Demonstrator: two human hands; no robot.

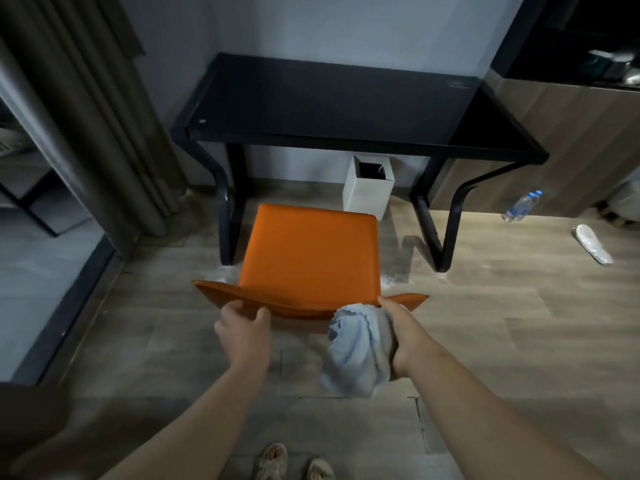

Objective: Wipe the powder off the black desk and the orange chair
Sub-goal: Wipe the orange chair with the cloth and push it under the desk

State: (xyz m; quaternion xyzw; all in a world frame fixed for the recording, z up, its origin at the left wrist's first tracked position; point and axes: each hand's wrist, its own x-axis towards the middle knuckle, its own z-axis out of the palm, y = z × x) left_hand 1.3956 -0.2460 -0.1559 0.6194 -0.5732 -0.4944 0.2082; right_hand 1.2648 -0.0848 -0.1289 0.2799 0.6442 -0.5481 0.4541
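Hands first: my left hand (244, 322) curls over the top edge of the orange leather-look chair's (308, 254) backrest, thumb in front and fingers behind, as best I can see. My right hand (398, 327) pinches the same edge further right while also clutching a bunched pale blue terry cloth (356, 351) against the palm, so that grip is shared and probably weak.

I read this step as shifting the chair, since both hands hold the backrest and the cloth hangs idle. To do it well I would lift slightly rather than drag, because white powder (394, 275) lies on the wooden floor (485, 323) beside the chair legs and dragging would smear it. I would keep the cloth clear of the floor.

The seat looks clean from here, though dim light may hide a film. The black glass-topped surface (329, 105) stands just beyond, with a small white speck (202, 121) near its left front corner; I would check that
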